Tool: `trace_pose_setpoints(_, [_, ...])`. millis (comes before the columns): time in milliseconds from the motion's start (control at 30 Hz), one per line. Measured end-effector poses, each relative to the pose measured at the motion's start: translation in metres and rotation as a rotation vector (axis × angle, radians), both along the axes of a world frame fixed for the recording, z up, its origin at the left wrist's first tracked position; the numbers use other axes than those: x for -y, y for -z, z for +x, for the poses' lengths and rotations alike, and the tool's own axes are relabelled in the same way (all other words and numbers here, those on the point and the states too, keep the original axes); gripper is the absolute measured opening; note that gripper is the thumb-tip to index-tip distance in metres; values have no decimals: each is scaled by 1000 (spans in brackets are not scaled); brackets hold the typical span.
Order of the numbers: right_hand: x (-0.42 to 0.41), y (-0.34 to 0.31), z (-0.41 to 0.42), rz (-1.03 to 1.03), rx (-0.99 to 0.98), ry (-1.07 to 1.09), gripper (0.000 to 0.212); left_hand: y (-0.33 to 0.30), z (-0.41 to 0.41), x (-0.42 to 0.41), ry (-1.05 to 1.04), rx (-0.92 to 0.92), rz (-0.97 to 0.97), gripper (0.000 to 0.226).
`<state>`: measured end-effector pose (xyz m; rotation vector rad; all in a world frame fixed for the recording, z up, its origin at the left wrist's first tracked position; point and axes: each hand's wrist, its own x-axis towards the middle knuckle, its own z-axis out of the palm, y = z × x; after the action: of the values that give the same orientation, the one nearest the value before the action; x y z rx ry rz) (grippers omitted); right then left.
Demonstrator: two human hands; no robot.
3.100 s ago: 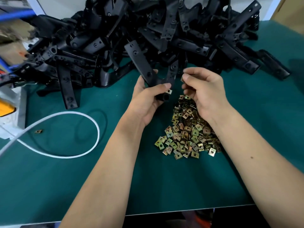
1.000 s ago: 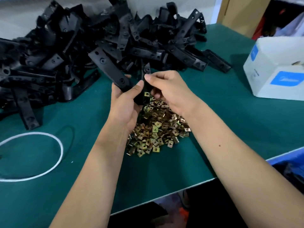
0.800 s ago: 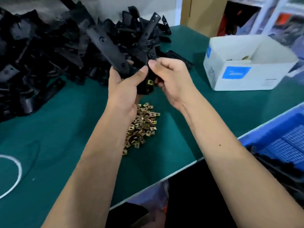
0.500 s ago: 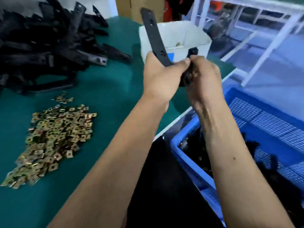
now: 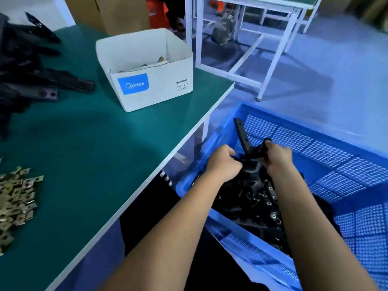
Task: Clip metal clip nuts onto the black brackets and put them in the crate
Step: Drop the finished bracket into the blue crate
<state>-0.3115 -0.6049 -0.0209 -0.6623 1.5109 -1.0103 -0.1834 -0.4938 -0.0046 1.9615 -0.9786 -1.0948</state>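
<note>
**Both hands hold a bracket over the blue crate**

Nearest to us, our two bare forearms reach forward and to the right, out past the table edge. On the near left of the green table [image 5: 88,148] lies a heap of brass-coloured clip nuts [image 5: 14,204], spread flat on the mat and cut off by the left edge of the view.

Just beyond our arms, the blue crate [image 5: 327,156] sits lower than the table, right beside its edge, with mesh walls and floor. In its near left part lies a pile of black brackets [image 5: 252,198], some showing small metal clips along their arms.

Above that pile we hold one black bracket [image 5: 243,139] with both hands. Our left hand [image 5: 222,162] curls its fingers round the lower, near part of it, knuckles up. Our right hand [image 5: 277,156] grips the short right-hand arm, fingers wrapped over it. The bracket's long arm points up and away from us, inside the crate walls. We cannot tell whether a clip nut sits on it; our hands cover the ends.

Farther off on the table stands an open white cardboard box [image 5: 151,85] with a blue label, a few small pieces inside. To the far left sprawls the stock of loose black brackets [image 5: 31,80]. Beyond the table stands a white metal frame [image 5: 273,59] on the pale floor.
</note>
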Motion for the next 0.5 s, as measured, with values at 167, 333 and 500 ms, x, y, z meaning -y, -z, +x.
trace_pose_setpoints(167, [-6,17,9,94,-56,28,11,-4,6,-5,18,103,-56,23])
trace_pose_setpoints(333, [-30,-9,45,-28,-158,-5,25,-55,12,-11,49,380,-308,20])
trace_pose_setpoints(500, [-72,-73,101,-589,-495,-155,12,-122,39,-30,-126,419,-682,23])
